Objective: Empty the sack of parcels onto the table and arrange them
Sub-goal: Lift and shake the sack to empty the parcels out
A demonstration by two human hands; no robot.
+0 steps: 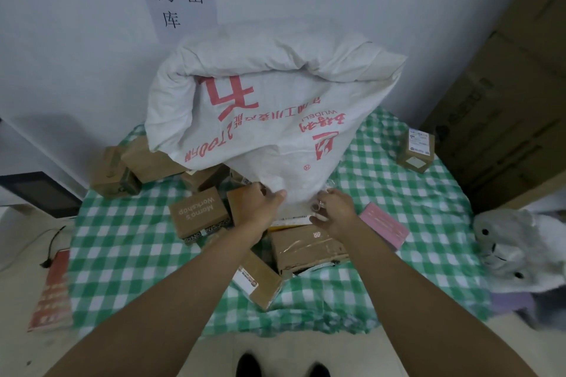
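A white woven sack (269, 107) with red print stands upturned over the table (128, 254), which is covered in a green checked cloth. My left hand (260, 203) grips the sack's lower edge. Just to its right, my right hand (332, 211) pinches the same edge. Brown cardboard parcels lie spilled below: one printed "Momo's Workshop" (199, 211), a taped one (306, 249) under my right hand, a labelled one (260, 281) near the front edge, and several at the back left (147, 159). A flat pink parcel (384, 225) lies to the right.
A lone labelled box (416, 148) sits at the table's back right. Large cardboard cartons (502, 107) stand against the right wall, with a white plush toy (514, 248) below them. A red book (53, 291) and a cable lie on the floor at left.
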